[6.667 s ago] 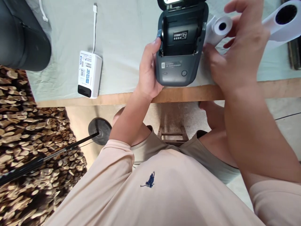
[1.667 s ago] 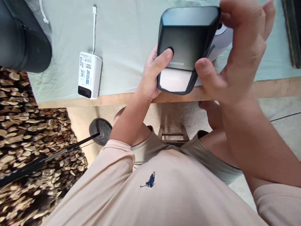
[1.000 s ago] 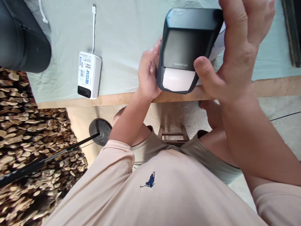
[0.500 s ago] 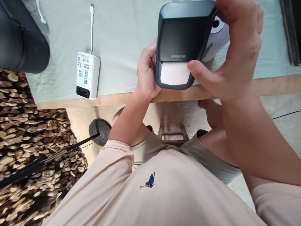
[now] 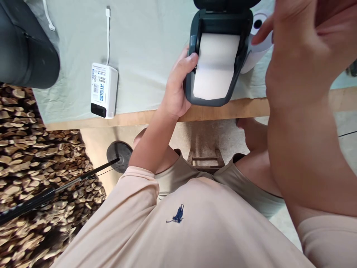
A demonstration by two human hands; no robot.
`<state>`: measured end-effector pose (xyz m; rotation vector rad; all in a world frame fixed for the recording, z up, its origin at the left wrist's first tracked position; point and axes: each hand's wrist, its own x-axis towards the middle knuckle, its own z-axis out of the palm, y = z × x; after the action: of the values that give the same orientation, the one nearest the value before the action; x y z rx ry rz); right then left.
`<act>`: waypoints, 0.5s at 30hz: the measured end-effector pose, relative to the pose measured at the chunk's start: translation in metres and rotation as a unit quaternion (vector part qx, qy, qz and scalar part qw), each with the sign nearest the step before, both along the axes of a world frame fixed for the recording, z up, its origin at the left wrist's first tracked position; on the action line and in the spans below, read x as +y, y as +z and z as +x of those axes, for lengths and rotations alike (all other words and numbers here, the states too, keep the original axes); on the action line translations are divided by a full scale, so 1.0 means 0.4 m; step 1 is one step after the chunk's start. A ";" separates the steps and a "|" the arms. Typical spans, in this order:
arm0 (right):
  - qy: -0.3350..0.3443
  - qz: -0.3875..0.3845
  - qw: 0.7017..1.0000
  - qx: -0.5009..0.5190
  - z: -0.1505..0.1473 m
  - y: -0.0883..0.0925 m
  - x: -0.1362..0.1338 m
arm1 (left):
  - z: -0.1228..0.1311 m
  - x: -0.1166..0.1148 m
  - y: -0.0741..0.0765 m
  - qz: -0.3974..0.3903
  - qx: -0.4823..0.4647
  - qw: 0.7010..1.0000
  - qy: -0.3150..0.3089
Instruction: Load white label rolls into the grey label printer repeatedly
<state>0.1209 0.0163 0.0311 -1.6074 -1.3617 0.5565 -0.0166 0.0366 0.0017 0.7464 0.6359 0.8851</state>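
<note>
A dark label printer point(image 5: 189, 89) is held up over the table's front edge, with its lid point(image 5: 227, 3) flipped up and partly cut off by the top of the view. Inside lies a strip of white label paper point(image 5: 214, 67), its end reaching toward the printer's near rim. My left hand point(image 5: 177, 83) is closed around the printer's left side, thumb on the rim. To the right, my right hand point(image 5: 301, 41) is raised close to the camera, fingers apart and apparently holding nothing. One of its fingers overlaps a white paper roll point(image 5: 252, 61) behind the printer.
On the pale green tablecloth point(image 5: 139, 56) at left stands a white power bank point(image 5: 103, 89) with a white cable point(image 5: 108, 37). A black bag point(image 5: 28, 48) occupies the far left corner. Below are a black stand point(image 5: 111, 162), stacked firewood point(image 5: 41, 160) and a wooden stool point(image 5: 205, 160).
The printer's lid has swung up, exposing the paper inside. My right hand has let go of the printer and moved right. My left thumb has come onto the rim.
</note>
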 end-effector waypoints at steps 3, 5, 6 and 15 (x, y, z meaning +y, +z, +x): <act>0.109 -0.047 0.964 -0.237 0.007 0.028 -0.010 | 0.005 -0.002 0.012 0.025 -0.006 1.000 0.005; 0.127 -0.082 0.936 -0.317 0.010 0.032 -0.012 | 0.008 -0.004 0.016 0.034 -0.006 0.999 -0.002; 0.129 -0.105 0.928 -0.332 0.010 0.031 -0.012 | 0.008 -0.005 0.015 0.039 0.001 0.999 -0.004; 0.152 -0.180 0.910 -0.340 0.009 0.071 -0.026 | 0.010 -0.021 -0.003 0.052 0.072 0.996 0.014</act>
<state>0.1244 0.0058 0.0596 -2.0079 -2.1528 0.4597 -0.0126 0.0281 0.0006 0.9031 0.7341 0.9002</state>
